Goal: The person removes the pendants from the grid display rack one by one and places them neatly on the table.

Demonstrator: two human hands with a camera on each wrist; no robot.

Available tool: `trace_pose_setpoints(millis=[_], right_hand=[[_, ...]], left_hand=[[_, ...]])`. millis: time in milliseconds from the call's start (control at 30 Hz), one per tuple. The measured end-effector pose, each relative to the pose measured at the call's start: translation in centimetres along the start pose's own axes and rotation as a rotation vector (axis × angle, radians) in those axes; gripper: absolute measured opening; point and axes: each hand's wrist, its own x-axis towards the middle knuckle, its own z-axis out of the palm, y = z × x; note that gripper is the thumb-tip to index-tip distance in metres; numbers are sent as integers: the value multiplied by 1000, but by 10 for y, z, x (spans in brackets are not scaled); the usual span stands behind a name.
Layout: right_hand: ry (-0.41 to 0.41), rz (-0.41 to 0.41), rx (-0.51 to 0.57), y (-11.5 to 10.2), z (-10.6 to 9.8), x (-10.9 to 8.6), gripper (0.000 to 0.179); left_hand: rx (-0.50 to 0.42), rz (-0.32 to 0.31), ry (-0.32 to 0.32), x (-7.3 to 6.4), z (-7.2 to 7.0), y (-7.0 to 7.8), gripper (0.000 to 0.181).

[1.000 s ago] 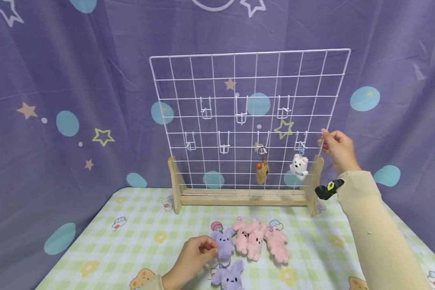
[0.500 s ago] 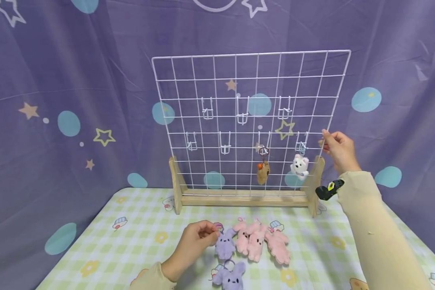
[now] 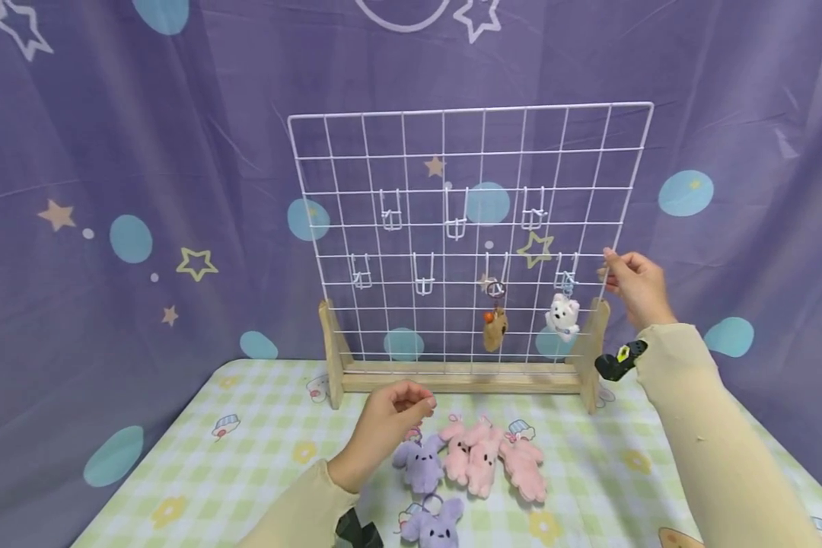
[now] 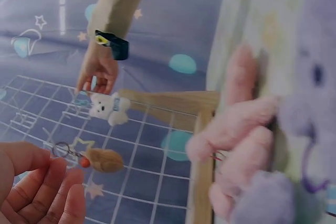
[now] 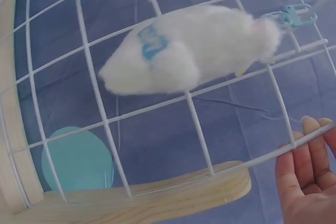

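Observation:
My right hand [image 3: 638,288] pinches the right side wire of the white wire grid rack [image 3: 444,113]. A white plush bear keychain [image 3: 562,317] hangs from a hook near that hand, and a brown plush keychain [image 3: 495,330] hangs to its left. My left hand [image 3: 386,426] hovers over the table in front of the rack's base; thumb and fingers are loosely curled with nothing visible between them. Just below it lies a purple plush keychain [image 3: 421,466], with a second purple plush [image 3: 437,527] nearer me. Several pink plush keychains [image 3: 482,461] lie to the right.
The grid leans in a wooden stand [image 3: 452,382] at the back of the checkered tablecloth [image 3: 246,472]. Several wire hooks [image 3: 424,285] on the grid carry nothing. A purple patterned curtain [image 3: 144,137] hangs behind.
My left hand has left the upper purple plush and risen toward the rack, while that plush stays on the table. The right hand keeps its grip on the grid's edge.

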Motion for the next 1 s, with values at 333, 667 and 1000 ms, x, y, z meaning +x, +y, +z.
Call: trace_pose_setpoints(millis=[333,667,1000], right_hand=[[10,8,-122,-109,69,-97,23],[23,2,-124,-109,72,-96,22],[48,-45,-133,-114,77,-99,13]], left_hand=[[-55,56,-3,26,15,18,14],[-70,6,19,48,21,24,16],[-77,18,66,74,31,26,15]])
